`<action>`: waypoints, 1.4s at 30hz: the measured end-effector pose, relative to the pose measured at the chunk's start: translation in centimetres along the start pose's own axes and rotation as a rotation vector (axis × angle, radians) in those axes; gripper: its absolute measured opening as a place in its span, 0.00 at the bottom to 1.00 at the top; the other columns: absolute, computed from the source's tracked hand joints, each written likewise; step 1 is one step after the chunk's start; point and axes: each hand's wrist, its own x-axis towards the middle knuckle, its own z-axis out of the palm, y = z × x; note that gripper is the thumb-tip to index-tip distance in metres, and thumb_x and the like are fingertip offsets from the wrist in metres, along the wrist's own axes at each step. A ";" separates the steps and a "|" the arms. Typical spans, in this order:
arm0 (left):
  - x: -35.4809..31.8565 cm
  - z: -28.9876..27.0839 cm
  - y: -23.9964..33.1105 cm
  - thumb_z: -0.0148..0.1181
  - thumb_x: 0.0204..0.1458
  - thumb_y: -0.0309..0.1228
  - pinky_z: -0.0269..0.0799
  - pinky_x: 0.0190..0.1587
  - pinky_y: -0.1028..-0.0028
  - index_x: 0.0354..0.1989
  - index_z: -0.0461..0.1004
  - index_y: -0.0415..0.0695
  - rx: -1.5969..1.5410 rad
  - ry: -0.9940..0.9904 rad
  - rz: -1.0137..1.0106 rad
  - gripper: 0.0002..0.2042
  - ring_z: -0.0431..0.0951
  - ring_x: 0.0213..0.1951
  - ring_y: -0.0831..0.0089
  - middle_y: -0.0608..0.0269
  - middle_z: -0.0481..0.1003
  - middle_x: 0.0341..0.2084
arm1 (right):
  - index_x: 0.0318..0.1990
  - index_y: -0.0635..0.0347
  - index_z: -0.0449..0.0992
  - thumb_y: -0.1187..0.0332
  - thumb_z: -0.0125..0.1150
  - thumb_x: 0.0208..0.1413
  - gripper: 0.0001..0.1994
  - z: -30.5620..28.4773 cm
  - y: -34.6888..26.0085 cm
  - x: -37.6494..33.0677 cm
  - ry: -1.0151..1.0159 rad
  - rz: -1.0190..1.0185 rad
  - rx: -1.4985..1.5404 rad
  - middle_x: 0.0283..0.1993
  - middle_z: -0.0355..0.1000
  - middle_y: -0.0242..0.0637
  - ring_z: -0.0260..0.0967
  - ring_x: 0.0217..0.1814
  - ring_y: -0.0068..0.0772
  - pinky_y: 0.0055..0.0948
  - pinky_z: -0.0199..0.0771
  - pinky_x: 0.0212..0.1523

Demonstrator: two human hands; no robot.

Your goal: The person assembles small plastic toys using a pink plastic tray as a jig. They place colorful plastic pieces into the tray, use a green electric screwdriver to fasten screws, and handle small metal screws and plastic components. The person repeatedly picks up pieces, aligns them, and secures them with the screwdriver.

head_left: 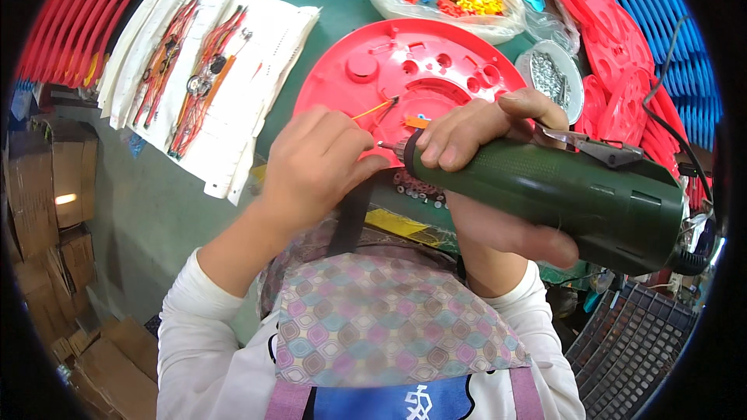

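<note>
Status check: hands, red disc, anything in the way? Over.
Right hand gripping green driver. Left hand beside its bit. Red disc on bench. Orange wire close to left hand.

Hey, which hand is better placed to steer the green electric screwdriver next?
Probably the right hand: it's wrapped around the green electric screwdriver, while the left hand is beside the bit.

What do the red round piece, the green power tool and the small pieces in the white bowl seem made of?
Red round piece: probably moulded plastic, smooth and slightly glossy, from its even colour and formed-in rings.
Green power tool: casing perhaps hard plastic or painted metal, semi-gloss, with soft highlights along it.
Small pieces: likely bare metal, shiny, from their silvery glints.
</note>
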 end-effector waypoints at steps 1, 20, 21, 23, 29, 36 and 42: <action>-0.3 -0.7 0.2 0.77 0.39 0.27 0.71 0.36 0.65 0.31 0.76 0.43 0.038 0.042 -0.012 0.14 0.74 0.33 0.60 0.62 0.74 0.28 | 0.64 0.67 0.62 0.13 0.49 0.43 0.61 0.4 0.5 0.1 -0.009 0.003 0.000 0.30 0.73 0.41 0.73 0.30 0.39 0.40 0.79 0.36; -2.2 -2.6 -0.5 0.78 0.39 0.34 0.67 0.46 0.60 0.34 0.78 0.41 0.107 -0.215 -0.330 0.17 0.67 0.43 0.57 0.57 0.67 0.38 | 0.60 0.69 0.64 0.14 0.49 0.44 0.59 3.8 5.1 1.4 0.066 0.274 -0.197 0.29 0.74 0.42 0.74 0.29 0.36 0.39 0.81 0.36; -2.3 -2.6 -0.5 0.78 0.39 0.34 0.67 0.46 0.60 0.34 0.78 0.41 0.107 -0.220 -0.334 0.17 0.67 0.43 0.57 0.57 0.67 0.38 | 0.60 0.69 0.64 0.14 0.49 0.44 0.59 3.9 5.4 1.3 0.065 0.286 -0.209 0.29 0.75 0.42 0.75 0.29 0.36 0.39 0.81 0.36; -2.3 -2.6 -0.6 0.79 0.38 0.34 0.67 0.46 0.60 0.35 0.78 0.41 0.107 -0.229 -0.339 0.17 0.67 0.43 0.57 0.57 0.67 0.38 | 0.60 0.69 0.64 0.14 0.49 0.44 0.59 3.9 5.5 1.2 0.061 0.297 -0.211 0.29 0.75 0.42 0.75 0.29 0.36 0.39 0.81 0.36; -2.5 -2.5 -0.8 0.79 0.38 0.35 0.67 0.46 0.61 0.35 0.79 0.41 0.087 -0.225 -0.352 0.18 0.67 0.43 0.57 0.56 0.67 0.38 | 0.61 0.69 0.64 0.14 0.50 0.43 0.60 3.6 5.3 1.3 0.030 0.288 -0.216 0.30 0.75 0.42 0.75 0.29 0.36 0.39 0.82 0.36; -2.6 -2.4 -0.9 0.79 0.37 0.36 0.67 0.45 0.61 0.35 0.79 0.41 0.085 -0.194 -0.339 0.19 0.67 0.42 0.58 0.57 0.67 0.37 | 0.53 0.69 0.67 0.14 0.56 0.38 0.58 3.1 5.1 2.3 -0.097 0.379 -0.298 0.30 0.75 0.42 0.76 0.29 0.36 0.37 0.83 0.35; -2.8 -2.2 -1.1 0.79 0.37 0.36 0.67 0.44 0.61 0.34 0.78 0.41 0.059 -0.191 -0.346 0.19 0.66 0.42 0.58 0.59 0.67 0.37 | 0.53 0.69 0.69 0.15 0.61 0.35 0.58 3.0 5.9 2.9 -0.256 0.546 -0.137 0.31 0.77 0.42 0.78 0.31 0.34 0.32 0.83 0.36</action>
